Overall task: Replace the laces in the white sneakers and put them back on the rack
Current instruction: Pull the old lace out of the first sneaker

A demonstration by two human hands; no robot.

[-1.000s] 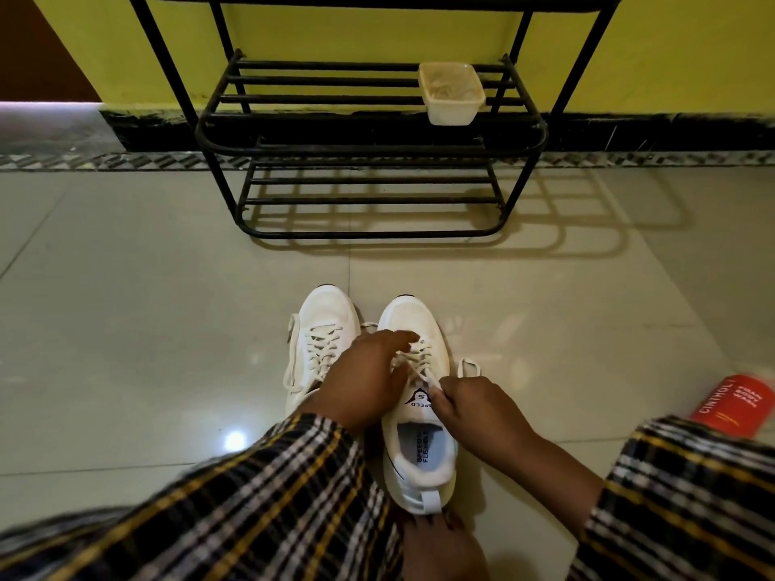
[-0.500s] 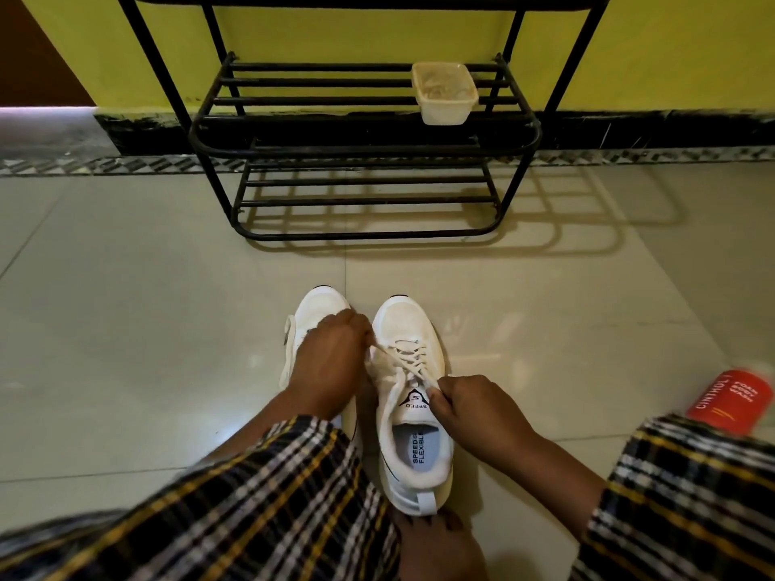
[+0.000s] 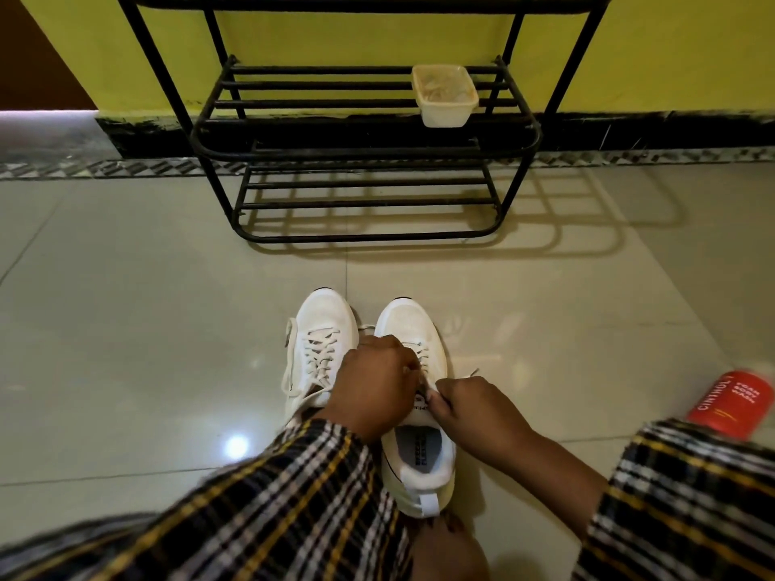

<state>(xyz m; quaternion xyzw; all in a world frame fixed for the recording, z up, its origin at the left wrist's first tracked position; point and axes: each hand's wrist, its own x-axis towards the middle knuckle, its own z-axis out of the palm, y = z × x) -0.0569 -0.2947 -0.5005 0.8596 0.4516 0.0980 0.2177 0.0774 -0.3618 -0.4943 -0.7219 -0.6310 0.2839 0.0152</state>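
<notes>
While pinched by both hands, lace over right sneaker's tongue.

Both hands, left hand and right hand, pinch laces over the right sneaker.

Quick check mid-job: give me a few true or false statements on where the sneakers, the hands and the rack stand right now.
1. Both white sneakers stand on the tiled floor in front of the black metal rack. True: the left white sneaker and right white sneaker are side by side, toes toward it.
2. Both hands work at the left sneaker's laces. False: the left hand and right hand are over the right sneaker.
3. A cream plastic tub sits on the rack. True.
4. The red cylindrical bottle stands on the rack. False: it is on the floor, at the right.
</notes>
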